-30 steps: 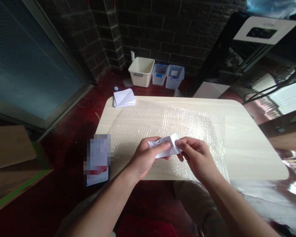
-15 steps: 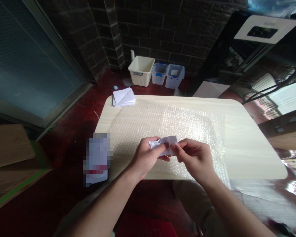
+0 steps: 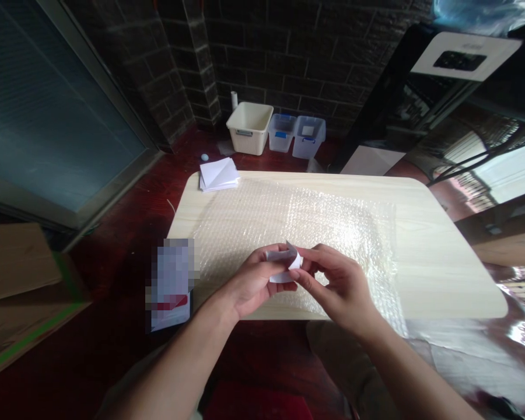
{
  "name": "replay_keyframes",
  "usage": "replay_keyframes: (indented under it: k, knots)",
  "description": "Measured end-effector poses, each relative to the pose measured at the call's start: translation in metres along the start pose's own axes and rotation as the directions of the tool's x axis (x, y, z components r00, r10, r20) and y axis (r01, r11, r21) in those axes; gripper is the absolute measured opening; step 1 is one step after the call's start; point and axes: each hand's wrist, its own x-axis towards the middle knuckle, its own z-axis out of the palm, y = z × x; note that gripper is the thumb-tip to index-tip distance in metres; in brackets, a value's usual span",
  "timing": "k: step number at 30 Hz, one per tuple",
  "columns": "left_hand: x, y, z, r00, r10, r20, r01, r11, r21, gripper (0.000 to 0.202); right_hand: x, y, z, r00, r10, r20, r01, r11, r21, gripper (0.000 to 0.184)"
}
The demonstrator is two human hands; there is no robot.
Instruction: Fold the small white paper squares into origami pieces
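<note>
Between my two hands is a small folded piece of white paper (image 3: 283, 276), held above the near part of the table. My left hand (image 3: 256, 283) is closed on its left side, the thumb lying across the top and the fingers underneath. On the other side, my right hand (image 3: 339, 283) pinches the paper's right end, which curls upward. Under both hands a sheet of bubble wrap (image 3: 249, 216) covers much of the pale wooden table (image 3: 437, 245). The folds on the paper's underside are hidden by my fingers.
A stack of white paper sheets (image 3: 219, 174) lies at the table's far left corner. Beyond the table, a cream basket (image 3: 250, 137) and two clear bins (image 3: 308, 146) stand on the floor. Cardboard (image 3: 17, 262) is at left; a black cabinet (image 3: 385, 99) stands at back right.
The paper's right part, flat before, is now bent up and curled back toward the left. My right hand has shifted slightly left, its thumb and fingers now around that end.
</note>
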Motion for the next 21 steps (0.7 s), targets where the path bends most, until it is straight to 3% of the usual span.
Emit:
replay_keyframes:
  k: [4,9,12,15,18,21]
  knots:
    - [0.002,0.000,-0.001,1.000,-0.008,-0.012,0.007,1.000,-0.013,0.043,0.001,-0.006,-0.001,1.000,0.017,-0.017,-0.017,1.000,-0.001,0.026]
    - [0.003,0.001,0.001,1.000,-0.017,0.008,0.017,0.998,0.058,0.053,0.000,-0.010,-0.001,0.986,0.165,0.028,-0.168,0.973,0.160,0.030]
    - [0.004,-0.001,0.002,0.992,0.042,-0.120,-0.025,0.990,0.142,0.060,0.000,-0.007,-0.001,0.979,0.203,0.015,-0.201,0.954,0.222,0.038]
    - [0.005,-0.002,0.001,0.944,0.213,-0.254,-0.153,0.960,0.236,0.051,0.000,-0.001,0.000,0.976,0.212,-0.041,-0.196,0.950,0.242,0.036]
    - [0.004,-0.001,0.001,0.969,0.184,-0.167,-0.160,0.976,0.145,0.023,-0.001,0.003,0.000,0.974,0.221,-0.056,-0.212,0.968,0.138,0.030]
    - [0.003,0.000,0.000,0.989,0.138,-0.050,-0.135,0.989,0.059,0.026,-0.001,0.005,0.001,0.975,0.212,-0.065,-0.215,0.975,-0.046,0.027]
